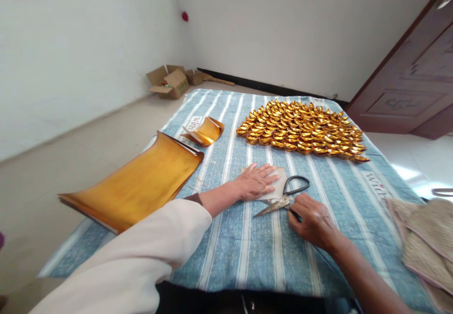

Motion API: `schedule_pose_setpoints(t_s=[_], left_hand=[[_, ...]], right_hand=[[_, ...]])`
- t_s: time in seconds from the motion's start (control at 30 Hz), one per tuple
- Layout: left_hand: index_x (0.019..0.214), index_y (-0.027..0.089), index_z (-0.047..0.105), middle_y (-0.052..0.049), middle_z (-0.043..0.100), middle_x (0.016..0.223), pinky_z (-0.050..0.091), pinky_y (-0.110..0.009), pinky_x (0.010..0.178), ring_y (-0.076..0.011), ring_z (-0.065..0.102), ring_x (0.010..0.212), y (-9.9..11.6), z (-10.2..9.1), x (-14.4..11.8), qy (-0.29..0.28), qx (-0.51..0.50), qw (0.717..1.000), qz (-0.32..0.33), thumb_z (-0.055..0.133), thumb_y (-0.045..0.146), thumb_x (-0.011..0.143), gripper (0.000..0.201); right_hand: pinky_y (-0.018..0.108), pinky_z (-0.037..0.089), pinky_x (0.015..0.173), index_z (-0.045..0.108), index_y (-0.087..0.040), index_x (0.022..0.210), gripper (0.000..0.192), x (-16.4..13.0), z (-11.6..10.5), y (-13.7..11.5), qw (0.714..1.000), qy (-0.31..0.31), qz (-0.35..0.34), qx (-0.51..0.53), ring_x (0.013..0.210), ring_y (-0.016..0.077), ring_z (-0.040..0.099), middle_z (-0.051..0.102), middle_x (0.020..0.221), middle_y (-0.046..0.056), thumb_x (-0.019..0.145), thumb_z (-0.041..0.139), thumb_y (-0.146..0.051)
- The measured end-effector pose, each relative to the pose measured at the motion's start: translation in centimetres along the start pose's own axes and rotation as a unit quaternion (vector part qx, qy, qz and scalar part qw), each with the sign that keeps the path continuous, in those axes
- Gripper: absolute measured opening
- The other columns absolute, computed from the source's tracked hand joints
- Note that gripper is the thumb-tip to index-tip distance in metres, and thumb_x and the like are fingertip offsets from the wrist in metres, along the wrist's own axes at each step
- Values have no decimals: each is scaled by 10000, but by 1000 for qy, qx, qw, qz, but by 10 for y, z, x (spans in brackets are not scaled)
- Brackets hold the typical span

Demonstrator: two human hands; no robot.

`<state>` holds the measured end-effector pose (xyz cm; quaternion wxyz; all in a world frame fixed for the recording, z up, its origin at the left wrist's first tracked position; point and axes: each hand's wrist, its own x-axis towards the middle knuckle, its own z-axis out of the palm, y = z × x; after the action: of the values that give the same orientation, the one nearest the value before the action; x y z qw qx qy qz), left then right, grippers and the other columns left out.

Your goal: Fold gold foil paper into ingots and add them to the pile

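Left hand (255, 181): flat, palm down, fingers spread and pressed on a pale sheet of paper (275, 187) lying on the striped cloth; grips nothing. White sleeve runs back from the wrist toward the camera.

Right hand (311, 219): fingers curled loosely, knuckles up, resting on the cloth at the lower handle of the scissors (283, 199). Fingertips touch or nearly touch the handle; whether they grasp it cannot be told.

Scissors: lie flat on the cloth, dark loop handles toward the far right, blades closed and pointing left toward the near side, overlapping the near edge of the pale sheet, between the two hands.

Further out: blue-and-white striped cloth (247, 248) covers the work surface. Far centre, a dense pile of folded gold paper ingots (302, 129). Left of the pile, a small curled batch of gold sheets (205, 131). Nearer left, a large stack of gold foil paper (141, 184) hanging over the cloth edge. Near right edge, beige folded fabric (424, 243). Floor corner beyond: open cardboard boxes (170, 83). Dark wooden door (410, 83) at right.
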<state>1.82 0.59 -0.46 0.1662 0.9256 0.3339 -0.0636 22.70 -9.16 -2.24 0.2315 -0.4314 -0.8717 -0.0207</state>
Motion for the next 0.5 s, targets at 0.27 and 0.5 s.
schedule_pose_setpoints(t_s=[0.27, 0.5], left_hand=[[1460, 256, 289, -52, 125, 1577, 88, -532, 1118, -225, 72, 1448, 1, -3, -1, -9, 3, 1000, 2, 261, 432, 979, 513], [1458, 229, 300, -73, 130, 1574, 77, -525, 1122, -225, 66, 1449, 3, -3, -1, -11, 3, 1000, -1, 260, 429, 982, 518]], right_hand=[[293, 324, 592, 520, -188, 593, 246, -4, -1, -7, 1000, 12, -8, 8, 641, 163, 458, 486, 624, 22, 824, 498, -107], [302, 321, 592, 536, -188, 612, 215, 3, 6, -13, 1000, 8, -5, 12, 658, 176, 464, 503, 634, 30, 810, 508, -109]])
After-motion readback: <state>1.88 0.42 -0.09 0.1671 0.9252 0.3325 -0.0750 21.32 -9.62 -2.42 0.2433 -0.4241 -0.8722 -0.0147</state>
